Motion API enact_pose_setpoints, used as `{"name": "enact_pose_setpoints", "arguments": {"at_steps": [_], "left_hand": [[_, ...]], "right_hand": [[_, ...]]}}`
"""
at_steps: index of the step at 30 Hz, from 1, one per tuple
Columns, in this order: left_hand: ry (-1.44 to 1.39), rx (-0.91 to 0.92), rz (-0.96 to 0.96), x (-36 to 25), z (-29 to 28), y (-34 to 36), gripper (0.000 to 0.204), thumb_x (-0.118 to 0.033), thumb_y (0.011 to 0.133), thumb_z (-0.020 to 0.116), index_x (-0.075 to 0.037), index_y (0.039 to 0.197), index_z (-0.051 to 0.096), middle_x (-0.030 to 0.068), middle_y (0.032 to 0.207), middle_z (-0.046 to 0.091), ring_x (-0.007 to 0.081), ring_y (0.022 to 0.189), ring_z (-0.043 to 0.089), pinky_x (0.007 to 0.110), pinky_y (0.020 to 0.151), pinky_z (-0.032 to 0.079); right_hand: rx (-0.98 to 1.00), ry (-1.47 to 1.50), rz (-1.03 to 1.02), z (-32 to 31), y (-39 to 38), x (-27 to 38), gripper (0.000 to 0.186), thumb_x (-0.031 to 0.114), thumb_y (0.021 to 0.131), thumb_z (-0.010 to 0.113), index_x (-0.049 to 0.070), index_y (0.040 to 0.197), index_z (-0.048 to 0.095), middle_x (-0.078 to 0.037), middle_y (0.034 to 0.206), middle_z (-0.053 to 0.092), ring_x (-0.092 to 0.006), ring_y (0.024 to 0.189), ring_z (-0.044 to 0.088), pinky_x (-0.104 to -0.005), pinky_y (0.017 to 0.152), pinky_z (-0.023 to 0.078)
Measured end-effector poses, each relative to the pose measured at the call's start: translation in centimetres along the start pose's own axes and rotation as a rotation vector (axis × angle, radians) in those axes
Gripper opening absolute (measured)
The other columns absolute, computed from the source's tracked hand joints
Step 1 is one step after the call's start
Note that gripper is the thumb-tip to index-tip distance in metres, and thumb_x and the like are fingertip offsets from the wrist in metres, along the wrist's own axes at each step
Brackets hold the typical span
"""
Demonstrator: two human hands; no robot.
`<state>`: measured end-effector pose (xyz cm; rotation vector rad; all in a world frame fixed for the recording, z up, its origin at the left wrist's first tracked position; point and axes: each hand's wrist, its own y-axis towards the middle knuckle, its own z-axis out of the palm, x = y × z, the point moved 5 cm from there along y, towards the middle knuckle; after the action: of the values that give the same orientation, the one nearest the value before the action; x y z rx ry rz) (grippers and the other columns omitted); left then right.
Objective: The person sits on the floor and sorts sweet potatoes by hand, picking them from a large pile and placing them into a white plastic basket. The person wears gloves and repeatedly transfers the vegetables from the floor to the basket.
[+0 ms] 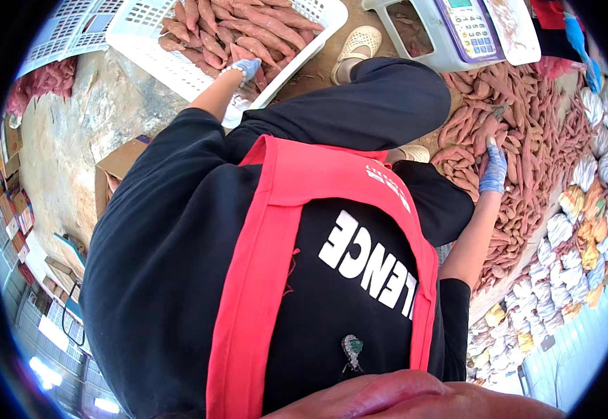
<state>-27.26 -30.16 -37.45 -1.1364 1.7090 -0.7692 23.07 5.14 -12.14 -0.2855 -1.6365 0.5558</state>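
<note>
My left hand (pixel 246 68), in a blue-and-white glove, is at the near right part of a white plastic basket (pixel 143 59). Its fingers are curled against a reddish sweet potato (pixel 261 79) among the others piled in the basket; the grip is partly hidden. On my right, a large heap of sweet potatoes (pixel 527 160) covers the floor. There my right hand (pixel 494 170), gloved the same way, is closed round a sweet potato (pixel 486 130), with the thumb along its side.
A grey scale (pixel 419 59) with a purple keypad stands beyond the heap, beside a shoe (pixel 361 43). Stacked filled bags (pixel 552 255) line the right. To the left are a cardboard box (pixel 119 167), red mesh bags (pixel 45 84) and a light-coloured crate (pixel 66 35).
</note>
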Motion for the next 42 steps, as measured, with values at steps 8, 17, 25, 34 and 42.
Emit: {"name": "enact_pose_setpoints", "arguments": {"at_steps": [8, 17, 25, 34, 42], "left_hand": [[-0.901, 0.245, 0.419, -19.1, -3.5, -13.3, 0.04, -0.034, 0.086, 0.048, -0.002, 0.11, 0.049, 0.0131, 0.102, 0.058, 0.0222, 0.087, 0.058, 0.033, 0.077, 0.048], [-0.957, 0.396, 0.895, -27.3, -6.0, -23.4, 0.049, -0.028, 0.079, 0.056, 0.001, 0.116, 0.041, 0.017, 0.106, 0.052, 0.0247, 0.097, 0.052, 0.035, 0.085, 0.043], [-0.839, -0.122, 0.101, -4.9, -9.7, -8.5, 0.042, -0.027, 0.074, 0.066, -0.003, 0.104, 0.051, 0.0115, 0.088, 0.059, 0.0206, 0.078, 0.057, 0.033, 0.065, 0.048], [-0.057, 0.042, -0.249, 0.1, -4.2, -6.7, 0.04, -0.03, 0.077, 0.055, -0.007, 0.109, 0.051, 0.0142, 0.108, 0.054, 0.0278, 0.083, 0.058, 0.04, 0.069, 0.049], [-0.543, -0.122, 0.21, -7.3, -8.3, -11.0, 0.029, -0.03, 0.085, 0.046, -0.006, 0.096, 0.057, 0.0106, 0.084, 0.061, 0.0218, 0.072, 0.06, 0.031, 0.068, 0.048]], "right_hand": [[0.31, 0.004, -0.279, 15.9, -3.5, 6.3, 0.036, 0.019, 0.077, 0.063, -0.001, 0.105, 0.052, -0.004, 0.093, 0.055, -0.0108, 0.083, 0.051, -0.0236, 0.073, 0.04], [0.566, -0.637, -0.603, 31.1, -11.5, 5.8, 0.044, 0.039, 0.068, 0.067, -0.002, 0.081, 0.057, -0.005, 0.069, 0.058, -0.0177, 0.066, 0.054, -0.0322, 0.062, 0.044], [0.427, -0.103, -0.215, 26.5, -11.2, 6.1, 0.034, 0.024, 0.074, 0.066, -0.002, 0.093, 0.053, -0.002, 0.066, 0.052, -0.0058, 0.051, 0.047, -0.0195, 0.047, 0.042], [0.471, -0.115, -0.187, 27.2, -12.2, 6.5, 0.049, 0.019, 0.076, 0.063, -0.007, 0.113, 0.044, -0.011, 0.088, 0.058, -0.0112, 0.064, 0.052, -0.0202, 0.052, 0.043], [0.554, -0.259, -0.271, 28.2, -10.5, 3.5, 0.049, 0.018, 0.073, 0.063, -0.006, 0.112, 0.044, -0.012, 0.095, 0.055, -0.0161, 0.073, 0.056, -0.0258, 0.062, 0.047]]}}
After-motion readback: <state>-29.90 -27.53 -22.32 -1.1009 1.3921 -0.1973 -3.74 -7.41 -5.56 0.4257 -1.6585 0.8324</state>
